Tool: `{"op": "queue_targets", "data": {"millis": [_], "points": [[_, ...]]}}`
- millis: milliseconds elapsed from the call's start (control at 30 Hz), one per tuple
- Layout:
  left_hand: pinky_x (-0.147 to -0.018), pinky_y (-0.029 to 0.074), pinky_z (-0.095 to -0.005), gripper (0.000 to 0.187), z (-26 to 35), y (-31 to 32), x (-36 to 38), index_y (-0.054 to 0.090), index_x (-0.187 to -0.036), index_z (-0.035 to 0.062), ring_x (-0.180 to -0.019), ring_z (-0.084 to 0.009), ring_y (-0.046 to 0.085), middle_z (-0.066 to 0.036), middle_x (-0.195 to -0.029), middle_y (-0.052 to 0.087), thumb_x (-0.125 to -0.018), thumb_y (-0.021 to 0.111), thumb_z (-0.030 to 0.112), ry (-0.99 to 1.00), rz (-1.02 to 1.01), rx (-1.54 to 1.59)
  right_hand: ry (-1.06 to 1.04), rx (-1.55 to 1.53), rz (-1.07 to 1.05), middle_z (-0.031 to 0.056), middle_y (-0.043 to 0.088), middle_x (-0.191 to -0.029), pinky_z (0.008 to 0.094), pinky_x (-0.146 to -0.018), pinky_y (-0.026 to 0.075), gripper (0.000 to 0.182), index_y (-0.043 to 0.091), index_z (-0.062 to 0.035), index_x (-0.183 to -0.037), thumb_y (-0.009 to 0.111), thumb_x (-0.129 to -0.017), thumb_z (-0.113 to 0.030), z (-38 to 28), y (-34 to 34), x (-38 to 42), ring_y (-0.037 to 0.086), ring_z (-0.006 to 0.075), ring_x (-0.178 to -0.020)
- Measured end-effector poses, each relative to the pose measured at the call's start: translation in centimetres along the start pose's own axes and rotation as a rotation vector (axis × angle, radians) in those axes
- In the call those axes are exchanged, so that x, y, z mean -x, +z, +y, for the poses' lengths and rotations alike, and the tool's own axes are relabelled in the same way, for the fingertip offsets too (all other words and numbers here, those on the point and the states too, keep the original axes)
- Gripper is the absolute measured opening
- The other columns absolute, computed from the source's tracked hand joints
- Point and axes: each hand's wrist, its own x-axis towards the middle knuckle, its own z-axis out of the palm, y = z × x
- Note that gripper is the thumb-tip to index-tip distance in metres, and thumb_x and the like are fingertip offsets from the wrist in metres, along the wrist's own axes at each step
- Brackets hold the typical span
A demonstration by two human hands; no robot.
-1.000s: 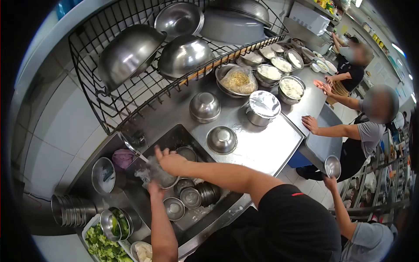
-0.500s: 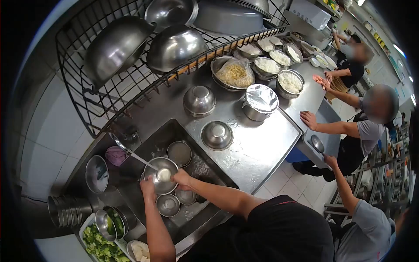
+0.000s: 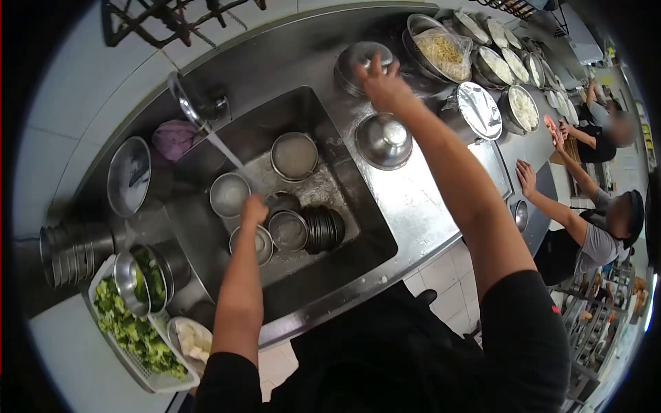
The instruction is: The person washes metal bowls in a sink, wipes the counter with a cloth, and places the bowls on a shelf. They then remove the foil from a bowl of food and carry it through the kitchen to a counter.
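Observation:
My right hand (image 3: 380, 77) is stretched over the upside-down metal bowls (image 3: 348, 71) on the steel counter, fingers spread at the top one. Whether the fingertips touch it is blurred. Beside them sits another overturned metal bowl (image 3: 383, 141). Down in the sink (image 3: 382, 241), my left hand (image 3: 255, 208) is between a small metal bowl (image 3: 231, 195) and a second one (image 3: 264, 246) partly behind my wrist; its fingers are hidden. Water runs from the faucet (image 3: 186, 103) beside this hand. A round metal bowl (image 3: 294, 156) and a row of nested dark bowls (image 3: 323, 229) are also in the basin.
A foil-covered pot (image 3: 480, 111), a bowl of bagged noodles (image 3: 441, 55) and several bowls of white food (image 3: 521, 110) line the counter. Broccoli (image 3: 141, 330) fills a white basket at lower left, near stacked metal containers (image 3: 76, 255). Co-workers (image 3: 602, 224) stand at right.
Both hands held a metal bowl under the water; now they are apart. My right hand has gone across to the overturned bowls, while my left stays in the sink. The view has shifted.

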Motion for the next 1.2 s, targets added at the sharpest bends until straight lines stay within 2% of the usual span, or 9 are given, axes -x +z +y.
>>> {"op": "queue_targets", "data": {"millis": [167,233,367,567,700,800,900,1000,1200], "points": [[-0.107,0.051,-0.0553,0.053,-2.5,12.7,4.1,0.062,-0.143,0.0114,-0.115,-0.0457,0.072,-0.022,-0.117,0.078,-0.092,0.074,0.017,0.151,0.29,-0.31,-0.046,-0.647,0.142,0.0238,0.059,-0.128,0.052,-0.103,0.05,0.059,0.053,-0.0018,-0.136,0.072,-0.081,-0.006,-7.9,-1.7,12.1,0.06,0.0437,-0.121],[-0.102,0.054,-0.0585,0.036,2.4,9.6,5.2,0.064,-0.135,0.0108,-0.114,-0.0445,0.073,-0.02,-0.115,0.078,-0.099,0.064,0.016,-0.238,-0.023,-0.139,-0.162,-0.973,0.022,0.0245,0.063,-0.119,0.053,-0.101,0.051,0.055,0.057,0.001,-0.136,0.075,-0.084,-0.008,-11.9,0.0,18.0,0.06,0.0462,-0.116],[-0.092,0.058,-0.0578,0.02,3.1,7.0,9.4,0.071,-0.113,0.0062,-0.108,-0.047,0.072,-0.02,-0.109,0.078,-0.095,0.061,0.009,0.083,-0.058,-0.245,-0.066,-0.999,-0.817,0.027,0.07,-0.122,0.0557,-0.097,0.054,0.05,0.055,-0.0014,-0.136,0.072,-0.092,-0.019,-17.0,0.8,24.8,0.068,0.0483,-0.115],[-0.089,0.059,-0.0548,0.027,3.0,0.5,14.3,0.073,-0.108,-0.0016,-0.098,-0.0422,0.075,-0.023,-0.117,0.073,-0.083,0.071,0.005,0.26,0.333,-0.104,0.199,-1.144,-0.761,0.0311,0.068,-0.126,0.0539,-0.101,0.054,0.069,0.046,-0.0018,-0.144,0.08,-0.09,-0.03,-23.5,7.9,24.9,0.066,0.0496,-0.12],[-0.062,0.067,-0.0531,0.027,8.4,-8.7,13.8,0.072,-0.117,-0.0052,-0.082,-0.0289,0.074,-0.018,-0.109,0.072,-0.093,0.071,0.007,-0.387,0.229,0.909,0.663,-1.47,-0.452,0.0276,0.064,-0.129,0.0507,-0.105,0.051,0.098,0.04,-0.008,-0.142,0.1,-0.069,-0.035,-30.0,9.4,20.0,0.06,0.0505,-0.127],[-0.046,0.063,-0.0443,0.037,9.5,-13.8,13.6,0.056,-0.087,-0.0003,-0.07,-0.0232,0.067,-0.013,-0.096,0.066,-0.102,0.075,0.029,-0.301,0.416,0.835,0.722,-1.609,-0.203,0.0287,0.067,-0.113,0.0522,-0.097,0.052,0.063,0.044,-0.0083,-0.124,0.088,-0.079,-0.014,-30.5,5.9,14.6,0.064,0.0534,-0.114],[-0.072,0.063,-0.0479,0.058,12.6,-19.2,14.2,0.056,-0.113,0.0063,-0.106,-0.0236,0.068,-0.013,-0.123,0.065,-0.103,0.065,0.063,-0.337,0.581,1.044,0.815,-1.632,-0.056,0.0322,0.07,-0.105,0.0553,-0.094,0.052,0.041,0.047,-0.0047,-0.121,0.069,-0.086,-0.001,-30.2,2.6,10.5,0.066,0.0565,-0.107],[-0.091,0.06,-0.0484,0.075,7.7,-20.3,10.9,0.056,-0.141,0.0093,-0.12,-0.0294,0.068,-0.013,-0.14,0.065,-0.102,0.057,0.073,-0.189,0.21,1.5,0.712,-1.596,-0.222,0.0386,0.068,-0.121,0.0593,-0.097,0.052,0.042,0.048,0.0017,-0.125,0.065,-0.087,-0.002,-28.9,-2.9,9.2,0.065,0.0557,-0.116],[-0.113,0.049,-0.0544,0.086,4.6,-15.4,8.3,0.05,-0.156,0.011,-0.139,-0.0345,0.059,-0.011,-0.155,0.058,-0.101,0.055,0.076,-0.336,0.127,1.545,0.47,-1.118,-0.326,0.0287,0.073,-0.118,0.053,-0.097,0.059,0.038,0.064,0.0017,-0.123,0.069,-0.087,-0.011,-27.3,-7.6,9.8,0.071,0.0481,-0.113]]}}
